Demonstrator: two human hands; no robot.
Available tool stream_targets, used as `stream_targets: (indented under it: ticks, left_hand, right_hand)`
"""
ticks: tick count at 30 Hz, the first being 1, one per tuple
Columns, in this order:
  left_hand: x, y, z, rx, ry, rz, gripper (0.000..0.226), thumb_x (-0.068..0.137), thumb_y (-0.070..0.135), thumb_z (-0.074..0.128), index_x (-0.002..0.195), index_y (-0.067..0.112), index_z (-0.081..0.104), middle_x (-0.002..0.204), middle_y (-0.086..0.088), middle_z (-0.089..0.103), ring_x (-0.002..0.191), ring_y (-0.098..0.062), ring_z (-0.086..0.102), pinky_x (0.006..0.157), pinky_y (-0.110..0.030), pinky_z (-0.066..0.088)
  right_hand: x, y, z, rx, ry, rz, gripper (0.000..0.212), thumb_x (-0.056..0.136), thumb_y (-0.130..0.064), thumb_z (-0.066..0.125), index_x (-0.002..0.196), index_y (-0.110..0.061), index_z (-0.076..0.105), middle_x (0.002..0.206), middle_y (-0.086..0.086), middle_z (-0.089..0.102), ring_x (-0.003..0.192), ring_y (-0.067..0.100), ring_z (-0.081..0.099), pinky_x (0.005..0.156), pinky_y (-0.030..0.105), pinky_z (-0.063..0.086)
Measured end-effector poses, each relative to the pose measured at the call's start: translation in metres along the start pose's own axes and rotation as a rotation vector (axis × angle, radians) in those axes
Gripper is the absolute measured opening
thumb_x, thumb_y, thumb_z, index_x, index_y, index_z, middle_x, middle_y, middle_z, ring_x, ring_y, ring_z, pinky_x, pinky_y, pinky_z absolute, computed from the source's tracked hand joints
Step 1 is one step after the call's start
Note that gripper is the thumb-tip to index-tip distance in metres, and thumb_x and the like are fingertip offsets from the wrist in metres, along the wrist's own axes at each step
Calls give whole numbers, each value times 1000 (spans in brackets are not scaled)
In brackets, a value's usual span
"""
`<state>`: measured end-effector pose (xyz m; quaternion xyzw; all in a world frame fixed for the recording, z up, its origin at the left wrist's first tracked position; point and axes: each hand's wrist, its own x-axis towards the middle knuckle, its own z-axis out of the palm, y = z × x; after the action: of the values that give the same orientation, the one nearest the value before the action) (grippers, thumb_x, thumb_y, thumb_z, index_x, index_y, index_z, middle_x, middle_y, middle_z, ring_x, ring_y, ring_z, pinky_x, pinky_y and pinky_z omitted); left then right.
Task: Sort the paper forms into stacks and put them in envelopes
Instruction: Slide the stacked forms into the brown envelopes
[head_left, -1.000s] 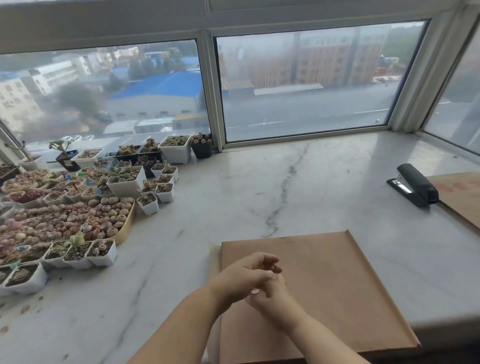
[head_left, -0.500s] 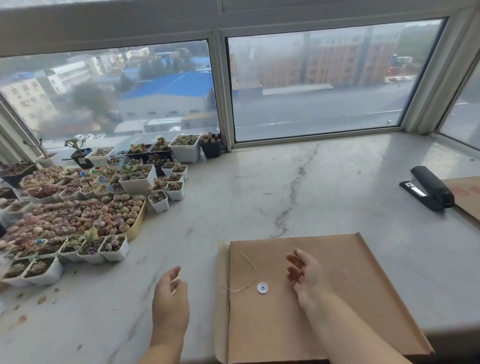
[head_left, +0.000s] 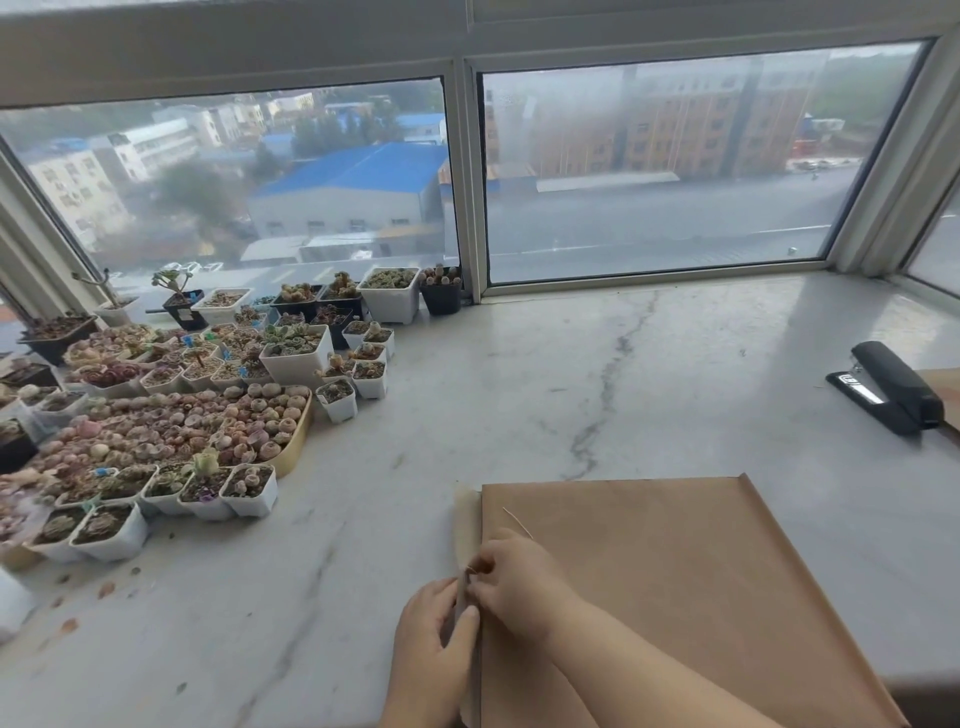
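Brown kraft envelope (head_left: 675, 582) is laid flat on the marble sill (head_left: 571, 374), lower centre-right of the frame. Its flap at the left edge is gripped by the left hand (head_left: 434, 649), fingers curled round it; the right hand (head_left: 519, 577) appears to be pinching the thin closure string (head_left: 517, 521) there, though the fingertips are hidden. No loose forms or stacks are seen. Closing looks unfinished. A second envelope (head_left: 943, 382) under a black stapler (head_left: 891, 387) is noted at right edge.
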<state>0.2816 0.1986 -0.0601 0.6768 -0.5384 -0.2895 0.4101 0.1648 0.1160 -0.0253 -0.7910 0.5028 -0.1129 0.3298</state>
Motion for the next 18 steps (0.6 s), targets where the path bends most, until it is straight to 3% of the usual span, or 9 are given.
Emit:
stream_targets:
  ticks: [2, 4, 7, 9, 11, 13, 16, 18]
  left_hand:
    - [-2, -5, 4, 30, 4, 4, 58, 68, 56, 45, 119, 36, 66, 120, 32, 55, 123, -15, 51, 105, -23, 31]
    - [-2, -5, 4, 139, -59, -48, 88, 65, 65, 32, 137, 18, 48, 136, 20, 34, 139, -25, 33, 115, -35, 20]
    - [-4, 0, 8, 311, -207, -85, 92, 60, 71, 8, 145, 35, 4, 144, 26, 4, 147, -14, 5, 118, -32, 0]
    - [-6, 13, 12, 451, -259, -99, 85, 55, 78, -5, 136, 56, 4, 150, 26, -2, 147, -13, -6, 116, -34, -6]
    - [-6, 21, 17, 569, -292, -144, 96, 47, 84, -17, 137, 63, 8, 153, 24, -1, 147, -14, -9, 116, -36, -8]
    - [-4, 30, 19, 574, -266, -152, 87, 60, 79, -7, 138, 59, 27, 155, 18, 12, 147, -15, 4, 116, -32, 4]
    - [10, 44, 19, 345, -151, -162, 42, 92, 48, 45, 132, 36, 47, 131, 16, 48, 124, -10, 42, 95, -20, 33]
    - [26, 49, 19, 194, -120, -319, 46, 88, 35, 58, 131, 22, 47, 117, 14, 56, 110, -10, 53, 86, -23, 38]
  right_hand:
    - [0, 4, -4, 79, 1, 36, 12, 91, -25, 62, 87, -17, 70, 82, -9, 56, 78, 12, 57, 76, 26, 45]
    - [-4, 11, -21, 328, -35, 94, 18, 91, -20, 63, 73, -17, 64, 67, -8, 61, 54, 10, 52, 61, 27, 47]
    - [-12, 25, -53, 401, -20, 160, 20, 91, -17, 63, 72, -17, 61, 62, -3, 59, 48, 10, 50, 53, 23, 45]
    - [-14, 40, -66, 12, -32, 149, 14, 93, -24, 58, 79, -23, 61, 74, -9, 58, 65, 9, 53, 64, 22, 45]
    - [-18, 48, -65, -325, -59, 142, 11, 94, -28, 49, 86, -28, 56, 85, -10, 55, 82, 13, 50, 71, 27, 40]
    - [-21, 56, -54, -326, -50, 171, 17, 96, -31, 46, 79, -28, 47, 85, -11, 49, 86, 15, 46, 71, 28, 34]
    - [-21, 68, -43, -247, 36, 187, 31, 96, -32, 48, 67, -30, 36, 81, -13, 48, 85, 14, 45, 68, 27, 30]
    - [-20, 71, -41, -208, 79, 176, 26, 95, -32, 49, 70, -29, 41, 80, -13, 49, 84, 12, 45, 62, 23, 30]
